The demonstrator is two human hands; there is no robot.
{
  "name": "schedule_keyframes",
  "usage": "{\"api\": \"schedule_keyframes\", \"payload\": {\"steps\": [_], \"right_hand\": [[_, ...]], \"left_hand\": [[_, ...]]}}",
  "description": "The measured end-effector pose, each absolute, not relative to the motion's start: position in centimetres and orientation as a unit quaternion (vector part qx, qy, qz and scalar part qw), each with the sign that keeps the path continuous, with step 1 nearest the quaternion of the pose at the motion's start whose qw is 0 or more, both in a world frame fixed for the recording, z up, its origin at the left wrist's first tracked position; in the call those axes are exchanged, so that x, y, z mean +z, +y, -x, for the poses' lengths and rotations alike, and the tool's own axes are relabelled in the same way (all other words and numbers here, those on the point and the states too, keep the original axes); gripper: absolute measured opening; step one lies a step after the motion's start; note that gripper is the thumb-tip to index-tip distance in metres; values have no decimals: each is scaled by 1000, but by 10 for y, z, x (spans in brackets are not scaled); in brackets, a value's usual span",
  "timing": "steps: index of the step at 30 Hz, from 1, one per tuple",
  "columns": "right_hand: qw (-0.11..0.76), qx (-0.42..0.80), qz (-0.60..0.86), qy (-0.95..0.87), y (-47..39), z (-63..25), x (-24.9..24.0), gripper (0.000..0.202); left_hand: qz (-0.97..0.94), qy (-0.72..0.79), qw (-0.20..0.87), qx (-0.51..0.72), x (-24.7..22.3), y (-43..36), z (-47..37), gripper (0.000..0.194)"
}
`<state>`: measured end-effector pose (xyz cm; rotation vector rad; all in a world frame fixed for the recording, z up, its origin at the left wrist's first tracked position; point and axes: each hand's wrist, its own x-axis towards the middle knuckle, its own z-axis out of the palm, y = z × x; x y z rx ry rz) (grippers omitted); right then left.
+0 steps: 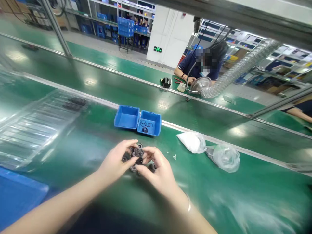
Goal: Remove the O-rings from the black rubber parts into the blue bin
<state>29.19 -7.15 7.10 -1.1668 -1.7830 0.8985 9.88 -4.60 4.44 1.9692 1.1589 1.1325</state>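
My left hand [117, 159] and my right hand [159, 169] meet over the green tabletop, fingers curled in from both sides. Between their fingertips is a small dark round part [139, 152] with ringed faces, pinched by both hands. More dark ringed parts [133, 168] of the same look lie under and around my fingers, partly hidden. Just beyond my hands stand two blue bins side by side: the left bin [127, 117] shows a bare floor, while the right bin [153, 130] contains several thin black rings [146, 124].
White bits [175, 156] lie right of my hands, near a bag of white material [192, 142] and another clear bag [226, 158]. A plastic-wrapped tray [36, 126] is at left, above a blue crate [19, 195]. Across the bench, a co-worker [207, 63] sits beside a flexible duct [241, 68].
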Motion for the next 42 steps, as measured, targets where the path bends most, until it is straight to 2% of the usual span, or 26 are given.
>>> {"api": "schedule_keyframes", "payload": {"steps": [3,7,11,14,16,19,21,24,30,42], "right_hand": [[420,325,473,-703,-78,-288,67,33],[410,333,487,-696,-80,-297,61,20],[415,513,470,-586,-82,-311,53,19],[440,657,421,-444,-84,-317,49,24],[446,705,405,-375,-86,-319,49,26],[439,732,403,-328,-87,-324,47,26],[452,703,427,-346,-86,-330,44,24],[467,586,494,-441,-82,-341,35,22],[352,337,550,-678,-79,-355,30,21],[291,260,507,-768,-93,-353,28,21]], "left_hand": [[-782,404,236,411,44,-58,-109,39],[-799,388,259,380,44,-63,-114,33],[-770,394,376,332,53,-63,-112,22],[-662,407,541,321,58,-62,-110,17],[-577,410,633,314,59,-62,-110,22],[-515,426,676,311,57,-63,-110,28],[-497,442,678,313,55,-64,-109,32],[-484,459,679,307,52,-65,-105,36],[-461,469,690,304,46,-67,-101,38],[-463,447,709,287,44,-69,-109,35]]}}
